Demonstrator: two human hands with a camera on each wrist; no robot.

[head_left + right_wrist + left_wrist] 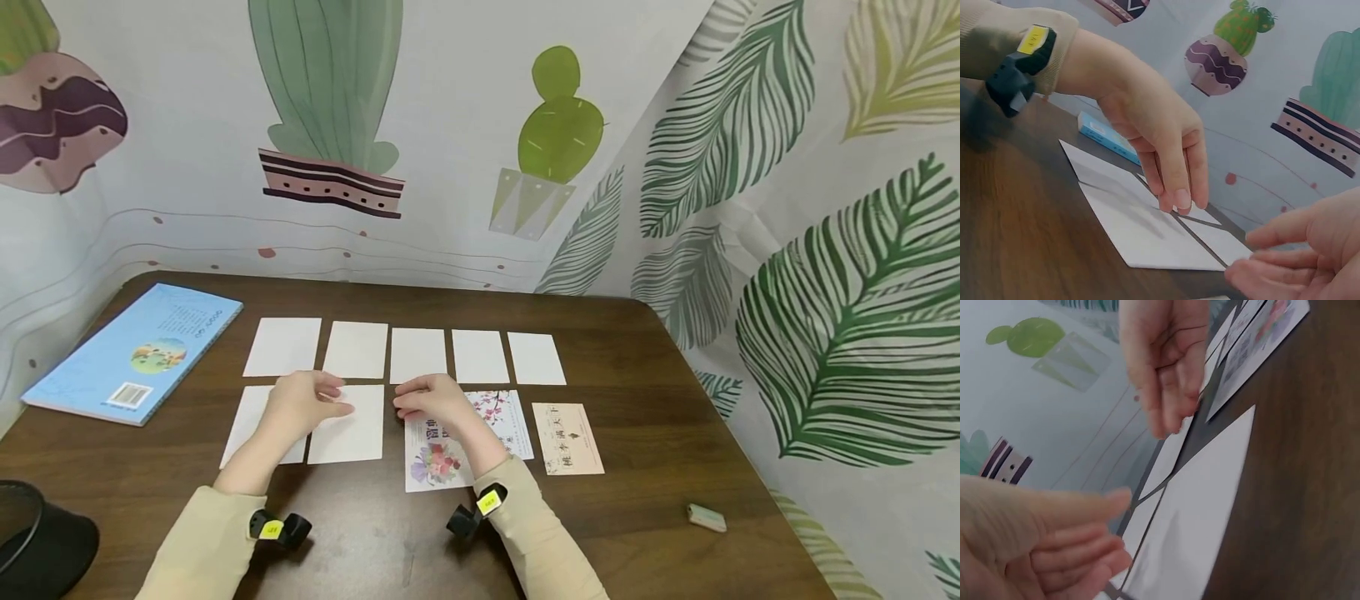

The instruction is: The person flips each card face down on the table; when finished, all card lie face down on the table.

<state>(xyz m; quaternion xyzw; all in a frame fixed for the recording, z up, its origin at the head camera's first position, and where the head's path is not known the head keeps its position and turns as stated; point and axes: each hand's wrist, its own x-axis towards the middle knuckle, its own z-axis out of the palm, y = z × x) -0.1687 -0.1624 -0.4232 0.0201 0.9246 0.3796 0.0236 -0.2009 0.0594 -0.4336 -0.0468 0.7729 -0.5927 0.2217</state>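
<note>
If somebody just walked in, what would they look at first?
Probably the big green cactus picture on the wall behind the table, and the large striped leaf far to its right. Next might be the two rows of cards, with the left hand and right hand near the front row. The bright blue book lies at the table's left.

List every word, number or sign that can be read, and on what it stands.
No text can be read with certainty.
Light-blue rectangular book: lettering and barcode digits, too small.
White flower-printed paper: dark characters, partly covered, unreadable.
Beige rectangular card: dark characters, too small.
Yellow rectangular wrist labels: marks blurred.
</note>
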